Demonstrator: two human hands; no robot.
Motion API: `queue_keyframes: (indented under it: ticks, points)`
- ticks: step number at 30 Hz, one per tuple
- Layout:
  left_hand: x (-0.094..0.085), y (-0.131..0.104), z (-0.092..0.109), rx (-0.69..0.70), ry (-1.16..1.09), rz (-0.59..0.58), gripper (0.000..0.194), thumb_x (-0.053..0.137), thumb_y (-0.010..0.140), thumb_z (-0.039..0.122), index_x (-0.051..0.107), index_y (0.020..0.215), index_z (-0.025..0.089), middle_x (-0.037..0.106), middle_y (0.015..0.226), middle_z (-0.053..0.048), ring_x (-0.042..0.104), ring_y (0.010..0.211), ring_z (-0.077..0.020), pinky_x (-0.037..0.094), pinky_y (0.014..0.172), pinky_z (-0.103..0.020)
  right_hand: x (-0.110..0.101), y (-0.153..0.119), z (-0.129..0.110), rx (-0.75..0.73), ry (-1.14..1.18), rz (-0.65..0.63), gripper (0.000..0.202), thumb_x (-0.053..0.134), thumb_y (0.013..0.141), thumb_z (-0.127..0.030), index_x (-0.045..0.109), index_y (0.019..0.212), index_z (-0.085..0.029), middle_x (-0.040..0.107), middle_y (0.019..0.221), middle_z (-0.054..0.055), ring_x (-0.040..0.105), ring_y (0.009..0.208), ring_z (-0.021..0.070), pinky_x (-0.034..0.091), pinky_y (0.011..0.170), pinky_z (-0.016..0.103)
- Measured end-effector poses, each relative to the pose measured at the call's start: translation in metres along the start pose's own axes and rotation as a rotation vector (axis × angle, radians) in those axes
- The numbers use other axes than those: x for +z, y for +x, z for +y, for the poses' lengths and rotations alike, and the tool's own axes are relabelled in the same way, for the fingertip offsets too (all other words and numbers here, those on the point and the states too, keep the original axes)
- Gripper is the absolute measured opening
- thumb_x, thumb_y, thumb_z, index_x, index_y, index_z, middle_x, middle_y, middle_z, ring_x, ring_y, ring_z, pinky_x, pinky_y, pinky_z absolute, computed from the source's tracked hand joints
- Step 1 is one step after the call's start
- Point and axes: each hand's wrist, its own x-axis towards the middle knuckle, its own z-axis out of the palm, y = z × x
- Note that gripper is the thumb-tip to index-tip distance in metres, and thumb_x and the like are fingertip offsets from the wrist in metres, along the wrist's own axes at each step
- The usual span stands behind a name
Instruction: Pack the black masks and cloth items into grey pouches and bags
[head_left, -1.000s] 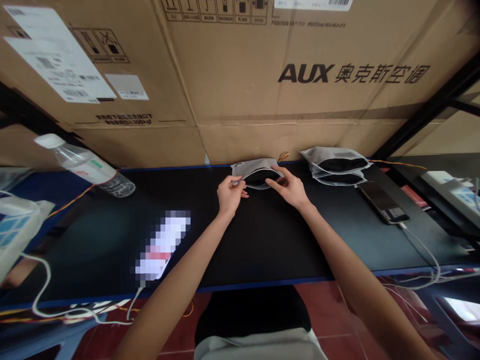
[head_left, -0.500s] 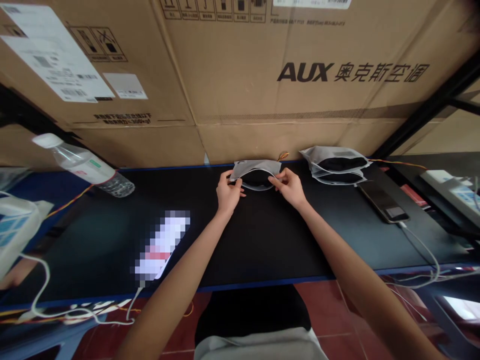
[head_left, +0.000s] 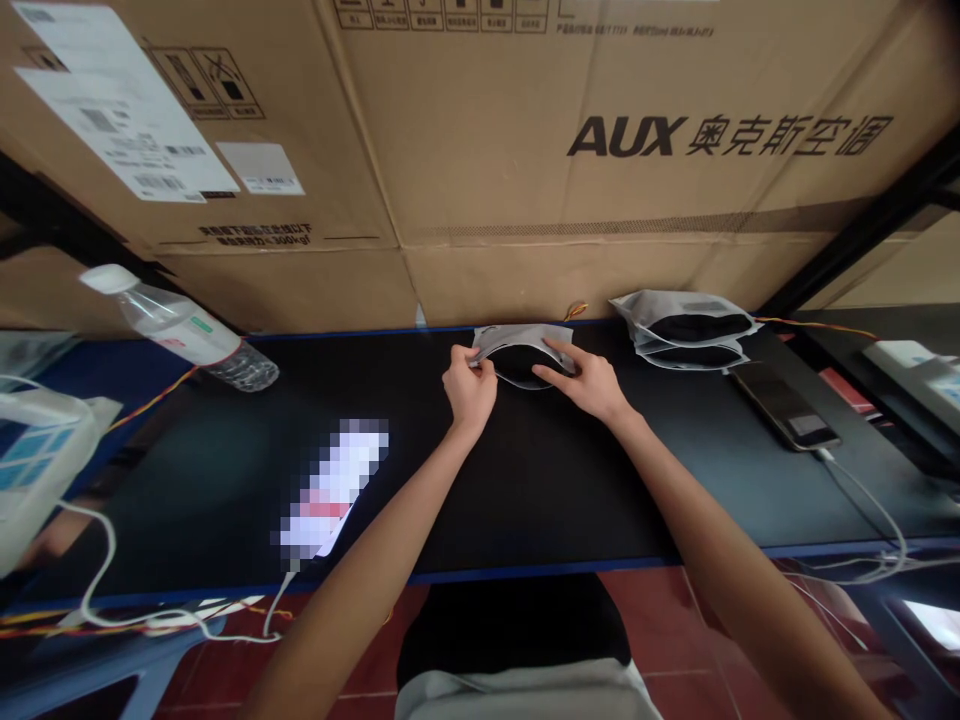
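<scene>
A small grey pouch (head_left: 517, 336) with its mouth gaping and black content inside lies near the back of the black desk mat. My left hand (head_left: 471, 390) is closed, pinching the pouch's left edge. At the pouch's right side, my right hand (head_left: 592, 385) has thumb and index finger spread apart: the index touches the grey back panel, and the thumb is over the black opening. Further right, two similar grey pouches (head_left: 686, 310), with black inside, lie stacked one on the other.
A clear water bottle (head_left: 184, 330) leans at the left. A lit phone (head_left: 334, 490) with a cable lies before it. At the right are a dark phone (head_left: 786, 408) on a white cable and a white device (head_left: 915, 370). A large cardboard box (head_left: 480, 180) stands behind.
My right hand has loosened its pinch on the pouch's right edge, and its thumb and index have spread. My left hand still pinches the left edge. The view has shifted slightly.
</scene>
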Motion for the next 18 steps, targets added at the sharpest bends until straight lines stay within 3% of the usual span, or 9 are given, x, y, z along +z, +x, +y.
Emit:
queue_keyframes:
  ticks: [5, 10, 14, 18]
  points:
    - [-0.004, -0.002, 0.009, 0.104, 0.162, 0.026, 0.022, 0.069, 0.076, 0.010, 0.059, 0.089, 0.025, 0.062, 0.067, 0.002, 0.067, 0.071, -0.0213, 0.046, 0.071, -0.028, 0.011, 0.002, 0.001, 0.084, 0.033, 0.105, 0.042, 0.074, 0.083, -0.063, 0.076, 0.106, -0.028, 0.064, 0.066, 0.000, 0.057, 0.060, 0.0202, 0.040, 0.063, 0.032]
    - [0.000, -0.003, 0.003, 0.145, 0.176, 0.046, 0.014, 0.064, 0.079, 0.011, 0.059, 0.081, 0.024, 0.061, 0.065, 0.001, 0.064, 0.065, -0.0188, 0.045, 0.068, -0.027, 0.022, 0.003, 0.005, 0.135, 0.099, 0.193, 0.037, 0.076, 0.081, -0.060, 0.063, 0.083, -0.026, 0.057, 0.055, -0.003, 0.055, 0.053, 0.0185, 0.041, 0.059, 0.031]
    - [-0.003, 0.000, 0.002, 0.070, 0.111, -0.010, 0.008, 0.066, 0.077, 0.017, 0.061, 0.078, 0.022, 0.061, 0.061, 0.003, 0.061, 0.052, -0.0150, 0.043, 0.053, -0.023, 0.023, 0.006, 0.013, 0.132, 0.301, 0.150, 0.043, 0.076, 0.080, -0.063, 0.055, 0.085, -0.026, 0.061, 0.055, -0.003, 0.059, 0.052, 0.0179, 0.044, 0.055, 0.030]
    - [-0.013, 0.008, 0.005, -0.056, -0.108, -0.169, 0.010, 0.069, 0.076, 0.023, 0.060, 0.080, 0.020, 0.063, 0.062, 0.002, 0.060, 0.046, -0.0138, 0.042, 0.042, -0.022, 0.014, 0.010, 0.022, 0.110, 0.478, -0.002, 0.057, 0.079, 0.074, -0.068, 0.054, 0.103, -0.026, 0.060, 0.060, -0.006, 0.054, 0.047, 0.0151, 0.041, 0.046, 0.027]
